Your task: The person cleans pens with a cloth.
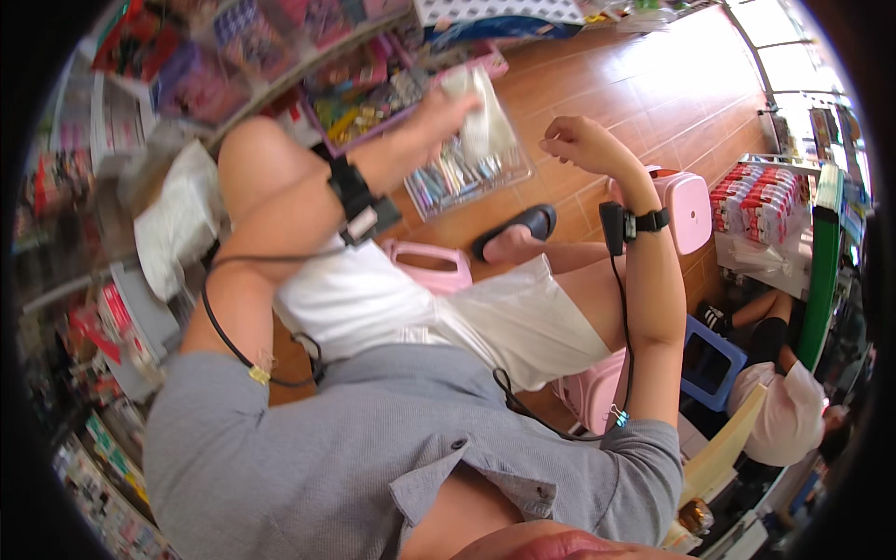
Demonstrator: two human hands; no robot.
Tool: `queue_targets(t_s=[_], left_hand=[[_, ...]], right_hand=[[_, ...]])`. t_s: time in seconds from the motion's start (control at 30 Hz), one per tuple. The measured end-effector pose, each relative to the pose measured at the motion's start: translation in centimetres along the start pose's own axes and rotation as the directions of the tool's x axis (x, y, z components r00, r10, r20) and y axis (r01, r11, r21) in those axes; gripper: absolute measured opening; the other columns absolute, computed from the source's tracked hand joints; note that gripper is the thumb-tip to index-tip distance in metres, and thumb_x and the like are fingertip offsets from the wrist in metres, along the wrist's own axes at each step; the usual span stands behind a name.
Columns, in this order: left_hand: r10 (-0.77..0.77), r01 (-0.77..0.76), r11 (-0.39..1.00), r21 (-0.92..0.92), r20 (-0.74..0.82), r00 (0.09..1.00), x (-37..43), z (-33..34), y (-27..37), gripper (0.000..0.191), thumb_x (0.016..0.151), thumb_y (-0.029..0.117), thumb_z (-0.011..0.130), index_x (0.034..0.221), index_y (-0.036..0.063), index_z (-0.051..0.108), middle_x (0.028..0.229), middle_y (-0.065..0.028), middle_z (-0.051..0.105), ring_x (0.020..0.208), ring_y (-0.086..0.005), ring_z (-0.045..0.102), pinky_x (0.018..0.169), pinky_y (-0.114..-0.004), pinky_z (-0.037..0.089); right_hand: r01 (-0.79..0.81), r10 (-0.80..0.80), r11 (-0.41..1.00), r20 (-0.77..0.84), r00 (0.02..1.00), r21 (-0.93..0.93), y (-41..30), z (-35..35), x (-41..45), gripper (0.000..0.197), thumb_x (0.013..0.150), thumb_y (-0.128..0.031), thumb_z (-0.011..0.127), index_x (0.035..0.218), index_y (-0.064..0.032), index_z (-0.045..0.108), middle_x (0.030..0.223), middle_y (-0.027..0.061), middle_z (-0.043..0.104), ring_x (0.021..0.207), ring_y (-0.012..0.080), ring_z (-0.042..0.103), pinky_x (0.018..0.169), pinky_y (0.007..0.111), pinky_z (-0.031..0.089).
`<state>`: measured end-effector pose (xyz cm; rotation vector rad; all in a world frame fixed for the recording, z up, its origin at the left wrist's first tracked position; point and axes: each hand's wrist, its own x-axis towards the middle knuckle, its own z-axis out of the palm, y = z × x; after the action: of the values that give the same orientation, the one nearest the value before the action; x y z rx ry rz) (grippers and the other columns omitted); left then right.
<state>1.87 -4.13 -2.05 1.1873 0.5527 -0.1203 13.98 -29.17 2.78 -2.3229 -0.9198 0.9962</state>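
My left hand [448, 115], blurred by motion, grips a white cloth [483, 122]. The cloth hangs over a clear plastic tray [514, 175] of small slim items, which look like pens or packets. Close by on the left is a purple-rimmed tray [329, 143] with colourful small goods in it. My right hand [584, 145] hovers above the tiled floor, right of the clear tray, its fingers loosely curled around nothing. Each wrist bears a strapped black device with a cable.
Pink plastic stools [689, 213] stand on the wood-look tile floor [595, 91]. Shelves of packaged goods [252, 42] run along the left. Red-and-white packs [759, 199] sit on a right-hand shelf. Another person [777, 413] is at lower right, near a blue stool [714, 364].
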Motion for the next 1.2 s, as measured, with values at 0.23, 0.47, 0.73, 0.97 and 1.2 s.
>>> queue_targets(t_s=[0.23,0.47,0.73,0.97,1.2], left_hand=[[-0.054,0.053,0.998,-0.015,-0.08,0.995,-0.5,-2.9,1.2,0.036,0.091,0.019,0.069,0.12,-0.0024,0.066,0.105,-0.0149,0.073,0.09,-0.0265,0.075,0.076,-0.043,0.063],[-0.085,0.073,0.995,0.068,0.188,0.978,-2.2,-2.0,1.0,0.046,0.101,0.045,0.06,0.129,0.0099,0.065,0.118,-0.0073,0.069,0.104,-0.02,0.066,0.092,-0.042,0.054],[0.01,-0.009,1.0,0.014,-0.019,1.0,0.3,-3.1,1.8,0.033,0.098,0.038,0.062,0.115,0.0092,0.069,0.112,-0.005,0.064,0.101,-0.0176,0.064,0.084,-0.036,0.053],[-0.071,0.076,0.954,-0.291,0.028,0.997,-0.8,-3.0,4.4,0.023,0.099,0.022,0.06,0.104,0.0013,0.066,0.095,-0.0099,0.069,0.09,-0.0205,0.068,0.079,-0.032,0.055],[-0.103,0.066,0.926,-0.371,-0.08,0.991,-0.7,-3.7,4.6,0.021,0.096,0.019,0.064,0.105,0.0001,0.068,0.093,-0.0097,0.07,0.092,-0.0216,0.07,0.082,-0.035,0.056]], right_hand=[[0.098,0.027,0.845,-0.225,0.974,0.526,-1.6,5.9,1.2,0.044,0.093,-0.037,0.075,0.112,0.0022,0.069,0.102,0.0109,0.072,0.086,0.0164,0.069,0.072,0.031,0.055],[0.272,-0.123,0.807,-0.301,0.946,0.524,-6.6,9.6,6.1,0.039,0.086,-0.016,0.08,0.117,0.0025,0.066,0.104,0.0081,0.073,0.09,0.0145,0.069,0.077,0.029,0.056],[-0.179,0.326,0.772,-0.138,0.935,0.61,4.9,12.0,11.8,0.019,0.082,-0.003,0.067,0.098,0.0045,0.071,0.079,0.0106,0.073,0.073,0.0196,0.072,0.066,0.032,0.058],[-0.348,0.334,0.937,-0.269,0.904,-0.006,11.7,18.1,16.6,0.036,0.077,-0.024,0.073,0.096,0.0063,0.074,0.084,0.0222,0.075,0.073,0.0294,0.077,0.073,0.042,0.06],[-0.402,0.4,0.916,0.128,0.908,-0.008,11.1,24.7,22.0,0.019,0.077,-0.018,0.07,0.079,-0.0006,0.077,0.076,0.0167,0.075,0.079,0.0301,0.076,0.075,0.038,0.06]])
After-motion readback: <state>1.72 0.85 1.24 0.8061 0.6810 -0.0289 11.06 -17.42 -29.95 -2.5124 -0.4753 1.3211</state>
